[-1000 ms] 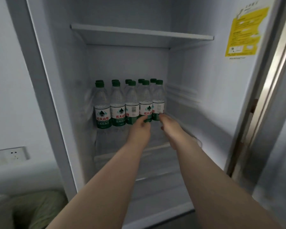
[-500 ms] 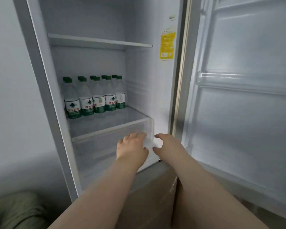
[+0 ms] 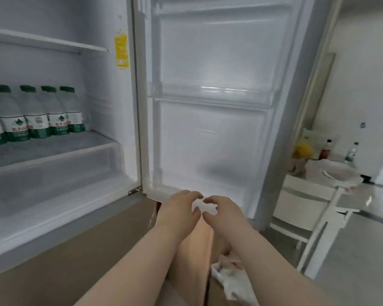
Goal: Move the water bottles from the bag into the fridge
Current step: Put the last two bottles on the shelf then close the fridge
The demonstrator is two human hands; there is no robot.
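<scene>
Several clear water bottles (image 3: 38, 115) with green caps and green-white labels stand in rows on the fridge's middle shelf (image 3: 53, 149) at the left. My left hand (image 3: 178, 212) and my right hand (image 3: 222, 214) hover side by side in front of the open fridge door's (image 3: 212, 118) lower edge, fingers curled and apart, holding nothing. Both hands are well to the right of the bottles. A crumpled white plastic bag (image 3: 232, 281) with red print lies below my right forearm, partly hidden by it.
The fridge's clear drawer (image 3: 53, 180) sits under the bottle shelf. A brown cabinet front (image 3: 75, 257) is below. At right stand a white chair (image 3: 305, 217) and a table (image 3: 354, 195) carrying another white bag (image 3: 332, 173) and some bottles.
Both hands have come out of the fridge, away from the bottles, moving down and right to the door's lower edge. The view has swung right, showing the door, chair and table.
</scene>
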